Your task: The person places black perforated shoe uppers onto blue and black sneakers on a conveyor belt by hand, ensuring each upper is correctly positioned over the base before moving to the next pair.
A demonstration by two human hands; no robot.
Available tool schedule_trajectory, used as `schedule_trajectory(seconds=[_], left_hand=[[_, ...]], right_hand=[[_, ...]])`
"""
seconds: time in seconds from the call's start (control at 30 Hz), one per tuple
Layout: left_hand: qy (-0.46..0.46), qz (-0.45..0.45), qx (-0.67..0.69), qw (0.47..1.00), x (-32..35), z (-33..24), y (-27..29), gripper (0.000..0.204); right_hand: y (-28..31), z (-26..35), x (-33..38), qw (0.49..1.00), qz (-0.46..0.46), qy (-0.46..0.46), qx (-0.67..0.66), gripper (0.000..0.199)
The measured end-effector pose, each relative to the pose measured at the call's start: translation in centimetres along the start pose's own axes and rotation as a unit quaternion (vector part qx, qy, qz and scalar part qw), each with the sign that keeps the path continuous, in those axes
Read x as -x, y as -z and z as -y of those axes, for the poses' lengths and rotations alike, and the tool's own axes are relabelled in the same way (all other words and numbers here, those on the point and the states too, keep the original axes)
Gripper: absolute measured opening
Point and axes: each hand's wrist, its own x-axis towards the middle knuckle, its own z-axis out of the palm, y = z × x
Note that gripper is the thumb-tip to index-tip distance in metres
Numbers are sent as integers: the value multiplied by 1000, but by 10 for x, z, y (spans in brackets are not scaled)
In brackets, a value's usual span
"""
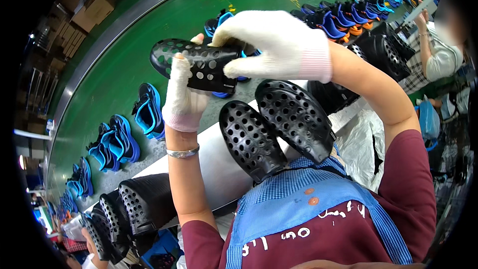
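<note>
Over the green conveyor belt, I hold a black plastic shoe insert (pixel 201 65) full of round holes between both hands. My left hand (pixel 184 92), in a white knit glove with bare fingertips, grips its near side. From the right, my gloved right hand (pixel 274 45) is closed around its squared end. Below my hands, another perforated insert (pixel 251 142) and an overlapping pair of them (pixel 294 114) lie on the white ledge against my blue checked apron. A black-and-blue shoe (pixel 217 21) on the belt is partly hidden behind my right hand.
Black-and-blue sneakers (pixel 119 139) stand on the belt (pixel 134 65) at left; a row of shoes (pixel 343 17) runs along the far right. Stacked inserts lie at lower left (pixel 144 204) and right (pixel 383 55). A co-worker (pixel 438 55) is at right; another person's hand (pixel 90 241) shows lower left.
</note>
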Motion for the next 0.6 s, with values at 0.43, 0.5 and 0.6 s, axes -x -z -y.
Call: schedule_trajectory(seconds=[0.43,0.5,0.6], left_hand=[[13,-144,49,988,19,50,72,38],[64,-134,24,989,22,51,81,42],[109,-225,-268,930,31,57,87,45]], right_hand=[[-77,-44,-25,976,204,-78,12,44],[-77,-46,-27,972,219,-81,18,44],[-70,-54,-34,956,269,-104,48,40]])
